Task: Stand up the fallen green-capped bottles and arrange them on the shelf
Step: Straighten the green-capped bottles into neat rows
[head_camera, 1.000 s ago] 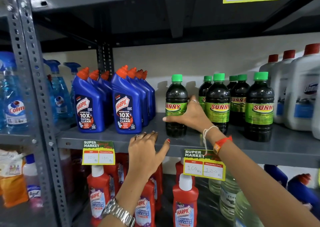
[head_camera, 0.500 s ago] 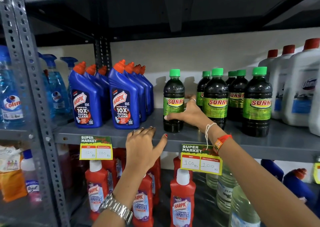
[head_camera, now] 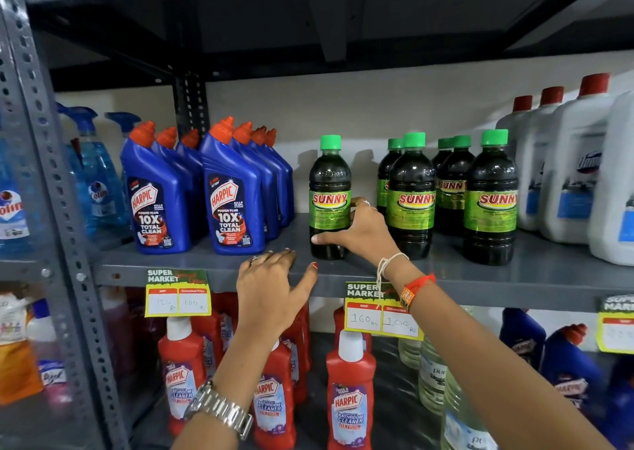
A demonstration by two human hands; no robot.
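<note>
A dark green-capped Sunny bottle (head_camera: 328,189) stands upright on the grey shelf (head_camera: 549,274), apart from the others. My right hand (head_camera: 362,231) grips its lower right side, thumb across the front. Several more green-capped bottles (head_camera: 411,195) stand upright in rows to its right, the nearest right one (head_camera: 490,199) at the front. My left hand (head_camera: 271,288) rests on the shelf's front edge, fingers spread, holding nothing.
Blue Harpic bottles (head_camera: 230,199) stand in rows left of the gap. White red-capped jugs (head_camera: 569,175) fill the right end. Price tags (head_camera: 380,309) hang from the shelf lip. Red Harpic bottles (head_camera: 350,391) stand on the shelf below. A steel upright (head_camera: 58,209) stands at the left.
The single bottle's label has turned to face front under my right hand. My left hand stays on the shelf edge. The view shifted slightly.
</note>
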